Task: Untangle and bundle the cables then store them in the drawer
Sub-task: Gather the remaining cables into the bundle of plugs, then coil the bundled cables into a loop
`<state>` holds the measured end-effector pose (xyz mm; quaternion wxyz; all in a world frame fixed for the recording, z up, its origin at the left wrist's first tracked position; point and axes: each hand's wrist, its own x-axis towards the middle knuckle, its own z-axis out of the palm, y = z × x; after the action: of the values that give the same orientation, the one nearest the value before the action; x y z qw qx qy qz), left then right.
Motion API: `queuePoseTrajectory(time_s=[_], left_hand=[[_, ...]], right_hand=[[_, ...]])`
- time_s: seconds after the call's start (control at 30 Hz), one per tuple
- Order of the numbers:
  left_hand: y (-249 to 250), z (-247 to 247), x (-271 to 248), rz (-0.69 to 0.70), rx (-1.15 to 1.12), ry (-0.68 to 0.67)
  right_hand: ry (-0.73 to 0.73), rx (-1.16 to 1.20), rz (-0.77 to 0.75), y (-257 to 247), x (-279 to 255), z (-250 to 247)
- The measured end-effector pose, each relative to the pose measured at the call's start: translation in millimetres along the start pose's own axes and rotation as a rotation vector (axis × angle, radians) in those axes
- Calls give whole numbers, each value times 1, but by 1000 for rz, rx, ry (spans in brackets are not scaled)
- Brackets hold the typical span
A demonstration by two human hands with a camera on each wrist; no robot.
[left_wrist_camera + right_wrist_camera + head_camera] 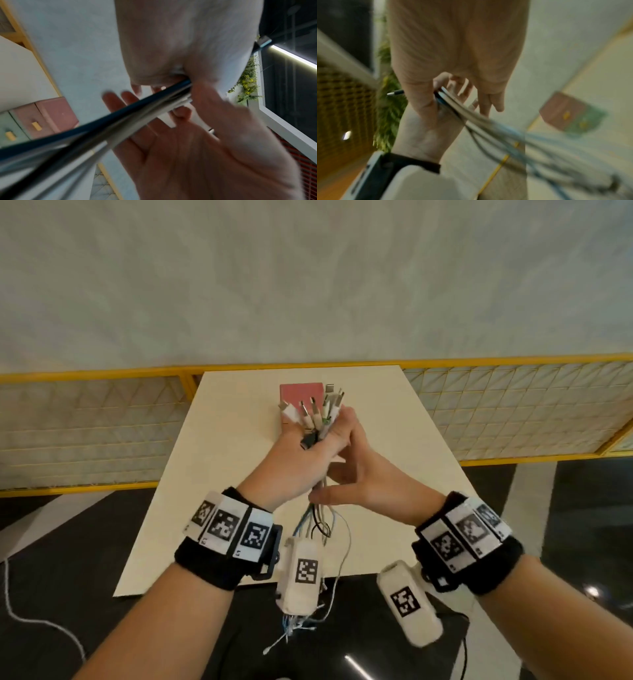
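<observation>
A: What are the hands doing above the pale cream bench (212, 474)?

B: The left hand (298, 460) is clenching round a bunch of thin white, grey, blue and black cables (320, 419) just below their plugs, so the plug ends are fanning out level above the fist. The right hand (363, 474) is lying flat against the cords just under that fist, fingers straight and grasping nothing. I judge it is smoothing the strands into one line.

A: Where is the rest of the bunch?

B: The loose ends are hanging from the fist toward the near edge of the bench and past it, some strands looping apart. So the bundling looks only partly done.

A: And the drawer?

B: A small pink and green drawer box (42, 119) is standing on the bench beyond the hands, toward its far edge. Its fronts with yellow pulls are looking closed in the left wrist view, and nothing is stored yet.
</observation>
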<state>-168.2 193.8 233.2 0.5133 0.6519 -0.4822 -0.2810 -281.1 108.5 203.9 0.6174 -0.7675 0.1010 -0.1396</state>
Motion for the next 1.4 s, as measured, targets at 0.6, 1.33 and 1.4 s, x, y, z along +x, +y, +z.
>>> queuePoseTrajectory(time_s=[0.6, 1.33, 1.4], left_hand=[[8, -18, 24, 23, -584, 98], [-50, -8, 61, 251, 98, 333], [-56, 19, 56, 234, 266, -68]], right_hand=[[19, 43, 69, 30, 8, 21], [74, -660, 285, 30, 15, -30], [64, -669, 257, 24, 18, -26]])
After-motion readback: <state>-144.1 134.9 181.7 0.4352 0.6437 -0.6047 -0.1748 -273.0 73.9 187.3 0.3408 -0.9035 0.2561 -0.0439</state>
